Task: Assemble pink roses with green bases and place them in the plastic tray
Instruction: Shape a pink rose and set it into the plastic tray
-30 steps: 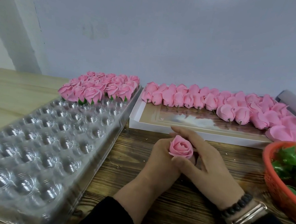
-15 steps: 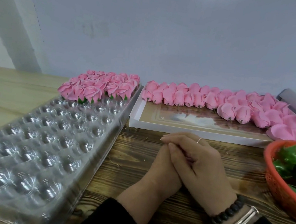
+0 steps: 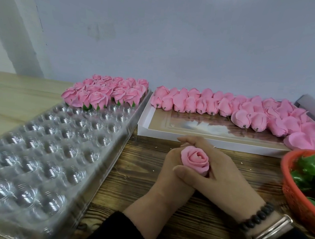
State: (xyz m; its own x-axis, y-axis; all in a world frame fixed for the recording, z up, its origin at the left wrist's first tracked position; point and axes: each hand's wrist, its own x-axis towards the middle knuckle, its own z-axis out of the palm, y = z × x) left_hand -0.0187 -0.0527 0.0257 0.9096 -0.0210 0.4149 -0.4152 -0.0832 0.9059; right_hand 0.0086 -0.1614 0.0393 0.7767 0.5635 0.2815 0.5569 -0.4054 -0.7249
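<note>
Half a second ago the two hands were folded over each other with nothing pink showing between them; now a soft pink foam rose head (image 3: 195, 160) stands out of the clasp, its spiral face turned up. The left hand (image 3: 168, 174) cups it from below and from the left, fingers curled under the bloom. The right hand (image 3: 222, 175) wraps it from the other side, thumb pressed across the lower petals and forefinger arched over the back. Both hands hold the same rose, above the dark wood-grain table (image 3: 209, 228) near its front edge. Whether a green base is already on the rose cannot be told; the fingers cover its underside. A dark bead bracelet (image 3: 255, 217) and a silver metal bangle (image 3: 271, 231) ring the right wrist.

At the front left lies the long clear plastic tray of round cups (image 3: 38, 155), running diagonally toward the far edge, blurred at its near end. At the right edge sits a red woven plastic basket (image 3: 296, 198) of green leafy bases (image 3: 314, 174). Beyond the hands, a flat white-rimmed cardboard box (image 3: 215, 137) lies along the far edge, its back row packed with loose pink rosebuds (image 3: 208, 105) lying on their sides, short stems pointing forward. The tray's far end is filled with finished pink roses on green bases (image 3: 107, 92), standing upright in their cups, just beside the box's left corner.
</note>
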